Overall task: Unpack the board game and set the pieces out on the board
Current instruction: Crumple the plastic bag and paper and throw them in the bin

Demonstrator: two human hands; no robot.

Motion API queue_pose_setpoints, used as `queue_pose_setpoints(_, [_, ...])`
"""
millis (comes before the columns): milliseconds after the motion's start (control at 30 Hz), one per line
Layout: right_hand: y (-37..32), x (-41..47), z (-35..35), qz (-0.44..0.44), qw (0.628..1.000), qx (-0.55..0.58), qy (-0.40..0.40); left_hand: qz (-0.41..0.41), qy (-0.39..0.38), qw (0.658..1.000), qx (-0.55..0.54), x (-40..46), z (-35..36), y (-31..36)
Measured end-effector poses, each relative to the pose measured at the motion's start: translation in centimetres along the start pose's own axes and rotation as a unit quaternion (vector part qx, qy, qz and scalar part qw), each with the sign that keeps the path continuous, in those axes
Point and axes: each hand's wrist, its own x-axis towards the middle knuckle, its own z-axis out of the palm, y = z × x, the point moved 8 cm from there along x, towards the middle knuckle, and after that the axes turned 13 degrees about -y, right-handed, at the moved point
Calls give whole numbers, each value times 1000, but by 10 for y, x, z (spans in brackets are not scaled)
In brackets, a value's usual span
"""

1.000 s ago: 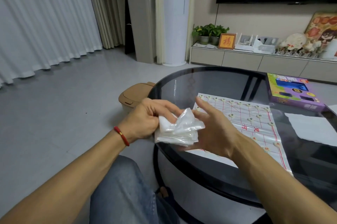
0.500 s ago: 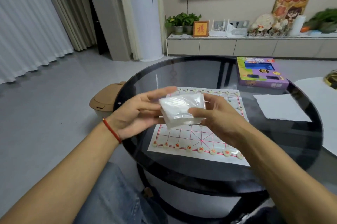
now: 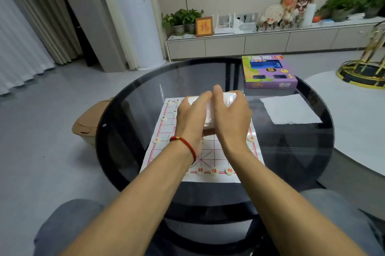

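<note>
Round black glass table (image 3: 133, 110), living room. Left hand (image 3: 190, 117) and right hand (image 3: 231, 118), fingers curled, jointly hold folded clear plastic bag (image 3: 208, 110) above white red-gridded paper board (image 3: 208, 151); round cream pieces (image 3: 214, 171) below wrists. Purple game box (image 3: 268, 72) beyond right hand. Advice: lower flat, clear of pieces.

Both forearms reach forward side by side, backs of the hands up. The left hand (image 3: 192, 116) and the right hand (image 3: 230, 115) nearly touch, fingers curved down over a white packet (image 3: 208, 114) gripped between them. A red cord (image 3: 184, 145) circles the left wrist.
</note>
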Motion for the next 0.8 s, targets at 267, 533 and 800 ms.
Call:
queue_pose_setpoints(267, [9,17,-28,-40,998,4,40,93,158,972,146,21,27,10])
queue_pose_setpoints(533, [34,37,-60,-15,999,24,23,85,118,977,160,40,69,-4])
queue_pose_setpoints(800, [43,77,-98,-20,996,-84,-16,21,45,992,115,67,118,-25])
